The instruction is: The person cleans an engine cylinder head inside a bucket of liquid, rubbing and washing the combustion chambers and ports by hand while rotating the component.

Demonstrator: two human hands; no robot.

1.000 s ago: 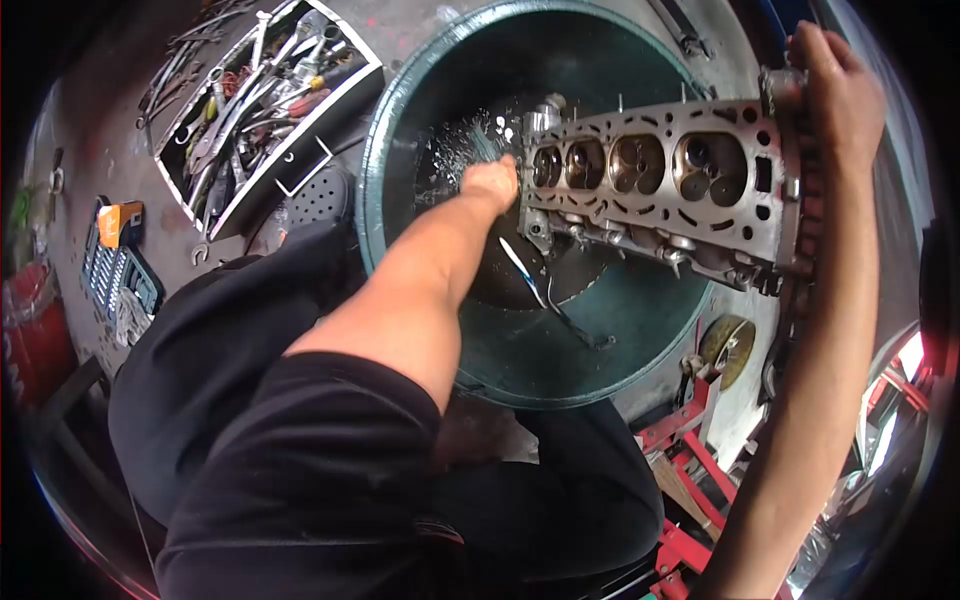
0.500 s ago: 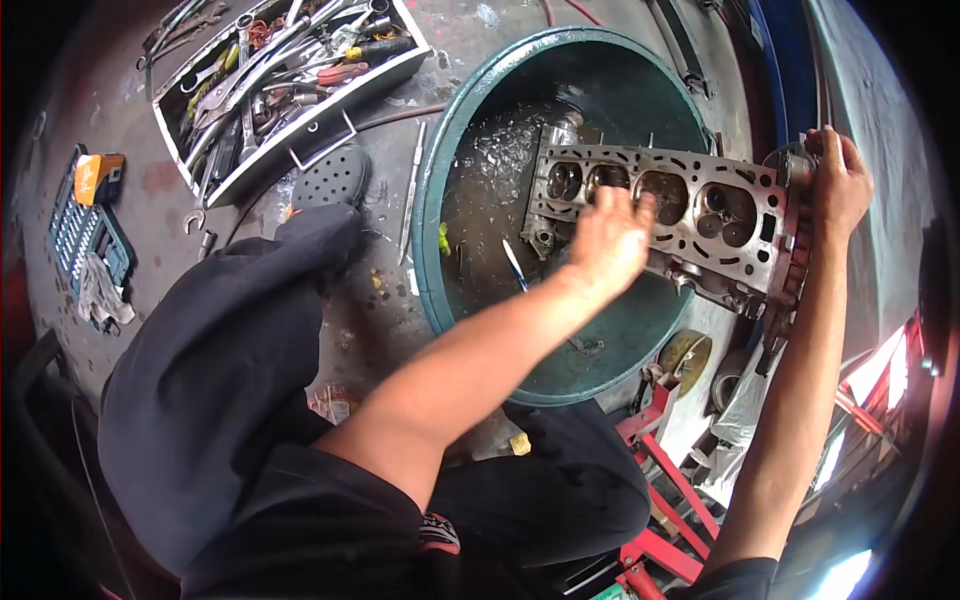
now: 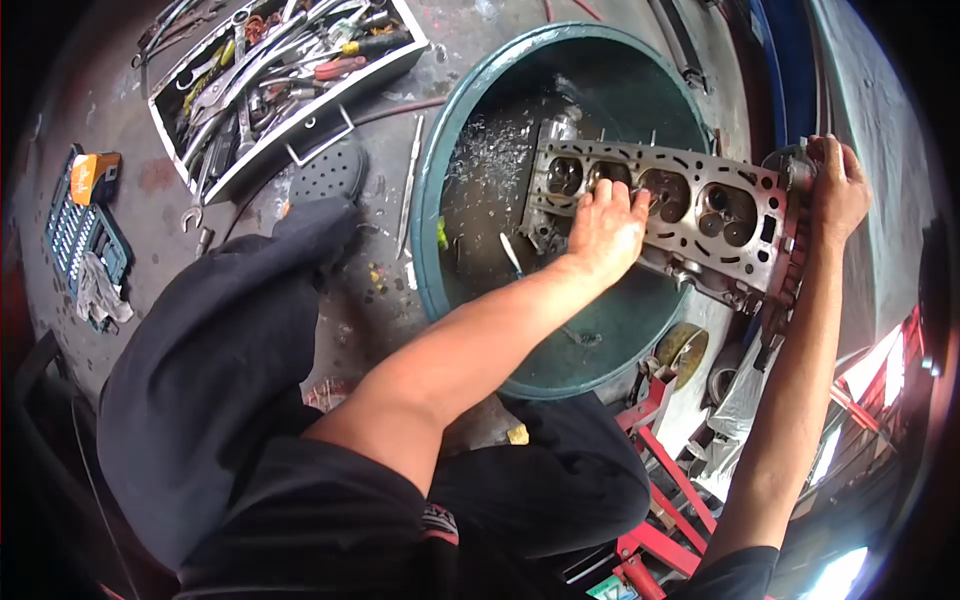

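A metal engine cylinder head [image 3: 700, 240] lies across the tub, its flat face with several round combustion chambers turned up. My left hand [image 3: 608, 230] rests on that face near the middle chambers, fingers bent and pressed close together. Whatever may be under its fingertips is hidden. At the far right end, my right hand [image 3: 840, 190] grips the edge of the cylinder head, fingers wrapped over it. Below is a round green tub [image 3: 432, 250] with dark, bubbly liquid. A brush-like tool with a white end [image 3: 511, 252] leans in the tub, left of my left hand.
A metal toolbox [image 3: 290, 125] full of wrenches and pliers stands at upper left. Beside it lie a socket set [image 3: 80, 230] and an orange box [image 3: 94, 178]. My shoe [image 3: 326, 175] is near the tub. A red metal frame [image 3: 665, 470] stands at lower right.
My left hand, blurred before, has shifted slightly down and left, and its fingers now press on the cylinder head. My right hand keeps its hold.
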